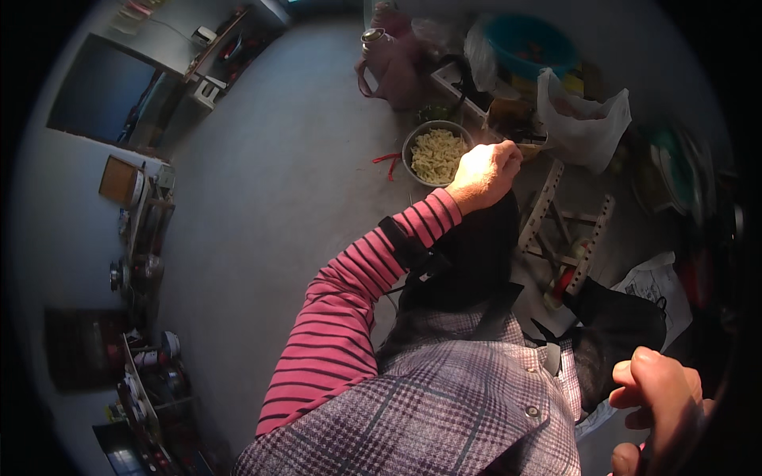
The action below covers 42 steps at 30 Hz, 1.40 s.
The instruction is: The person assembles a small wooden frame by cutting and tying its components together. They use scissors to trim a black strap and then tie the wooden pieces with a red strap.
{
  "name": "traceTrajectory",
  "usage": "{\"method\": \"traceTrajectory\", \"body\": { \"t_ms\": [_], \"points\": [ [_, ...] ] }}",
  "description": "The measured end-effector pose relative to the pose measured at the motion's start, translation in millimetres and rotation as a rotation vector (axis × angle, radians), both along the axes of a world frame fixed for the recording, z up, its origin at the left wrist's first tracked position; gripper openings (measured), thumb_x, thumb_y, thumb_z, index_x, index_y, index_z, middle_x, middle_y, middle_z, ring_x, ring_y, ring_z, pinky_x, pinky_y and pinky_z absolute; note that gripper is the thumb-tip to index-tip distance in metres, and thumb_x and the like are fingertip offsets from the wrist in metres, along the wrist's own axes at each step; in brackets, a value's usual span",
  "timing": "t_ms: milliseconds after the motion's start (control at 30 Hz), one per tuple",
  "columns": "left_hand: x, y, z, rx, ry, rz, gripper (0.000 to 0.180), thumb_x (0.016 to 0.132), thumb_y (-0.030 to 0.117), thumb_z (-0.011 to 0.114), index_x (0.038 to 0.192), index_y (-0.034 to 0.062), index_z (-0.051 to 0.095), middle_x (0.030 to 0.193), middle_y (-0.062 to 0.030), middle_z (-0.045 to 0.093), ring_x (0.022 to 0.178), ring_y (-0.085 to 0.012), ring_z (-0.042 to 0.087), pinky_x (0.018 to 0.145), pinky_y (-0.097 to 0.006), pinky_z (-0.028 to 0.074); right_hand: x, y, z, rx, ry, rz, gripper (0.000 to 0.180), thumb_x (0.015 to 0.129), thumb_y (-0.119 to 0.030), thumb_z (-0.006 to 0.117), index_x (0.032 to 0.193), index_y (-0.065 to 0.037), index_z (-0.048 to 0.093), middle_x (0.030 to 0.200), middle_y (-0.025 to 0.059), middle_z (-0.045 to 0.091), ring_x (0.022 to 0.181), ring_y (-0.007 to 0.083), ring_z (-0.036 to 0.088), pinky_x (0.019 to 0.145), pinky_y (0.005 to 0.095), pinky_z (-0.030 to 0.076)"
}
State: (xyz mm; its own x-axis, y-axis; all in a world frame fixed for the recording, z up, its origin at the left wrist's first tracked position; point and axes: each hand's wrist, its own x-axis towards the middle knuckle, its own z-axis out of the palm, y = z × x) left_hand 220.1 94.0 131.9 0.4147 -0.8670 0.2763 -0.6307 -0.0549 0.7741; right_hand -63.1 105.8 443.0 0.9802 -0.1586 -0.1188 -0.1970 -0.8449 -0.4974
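My left hand [486, 173], in a pink and black striped sleeve, is raised over my knee with its fingers curled together. Whatever it may pinch is hidden. Just beyond it on the floor stands a round metal bowl [407, 155], filled with pale yellow-green chopped pieces [436, 156]. The hand overlaps the bowl's right rim in view; I cannot tell if they touch. At the lower right, close to my body, my right hand [663, 401] is held with bent fingers and a gap to the thumb. No object shows in it.
A white plastic bag [583, 127], a teal basin [530, 46] and a mauve bag [401, 75] stand beyond the bowl. Red strips [387, 161] lie left of it. A perforated metal frame [542, 208] stands right of my knee. Cluttered shelving [143, 270] lines the left wall.
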Motion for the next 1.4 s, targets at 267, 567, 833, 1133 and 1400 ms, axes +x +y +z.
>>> {"method": "traceTrajectory", "body": {
  "t_ms": [267,567,833,1133,1400],
  "points": [
    [4,-2,-8,0.033,-0.128,-0.027,0.015,0.088,0.014,0.057,0.092,0.0013,0.064,0.079,-0.0089,0.069,0.074,-0.0186,0.068,0.068,-0.030,0.052,9,2,-11,0.032,-0.072,0.121,0.046,0.093,-0.017,0.049,0.134,0.002,0.041,0.116,0.0191,0.058,0.083,0.0263,0.062,0.073,0.0352,0.052],
    [6,-6,-17,0.039,0.046,-0.050,0.014,0.086,0.015,0.058,0.092,0.0051,0.065,0.082,-0.0120,0.070,0.077,-0.0269,0.069,0.070,-0.036,0.053,4,-4,-17,0.048,-0.065,0.162,0.051,0.092,-0.025,0.052,0.136,0.000,0.041,0.119,0.0171,0.057,0.086,0.0246,0.062,0.073,0.0349,0.052],
    [3,-1,-5,0.087,-0.043,0.014,0.017,0.087,0.022,0.056,0.089,0.0077,0.065,0.082,-0.0167,0.067,0.080,-0.0368,0.064,0.073,-0.045,0.051,2,2,2,0.133,0.188,-0.225,0.060,0.091,-0.037,0.054,0.137,-0.002,0.040,0.121,0.0148,0.057,0.089,0.0233,0.062,0.073,0.0345,0.052],
    [4,-5,-7,0.041,-0.193,-0.003,0.017,0.086,0.019,0.057,0.091,0.0049,0.065,0.076,-0.0099,0.069,0.075,-0.0248,0.069,0.069,-0.033,0.052,10,14,-20,0.057,-0.044,0.162,0.059,0.090,-0.037,0.054,0.136,-0.002,0.041,0.118,0.0136,0.058,0.089,0.0226,0.063,0.073,0.0333,0.052],
    [10,-6,-10,0.042,-0.079,-0.059,0.019,0.088,0.020,0.055,0.091,0.0047,0.066,0.081,-0.0119,0.070,0.079,-0.0278,0.068,0.072,-0.037,0.052,15,22,-50,0.044,-0.184,0.340,0.054,0.090,-0.033,0.054,0.134,-0.002,0.043,0.115,0.0133,0.059,0.088,0.0218,0.063,0.072,0.0323,0.052]
  ]
}}
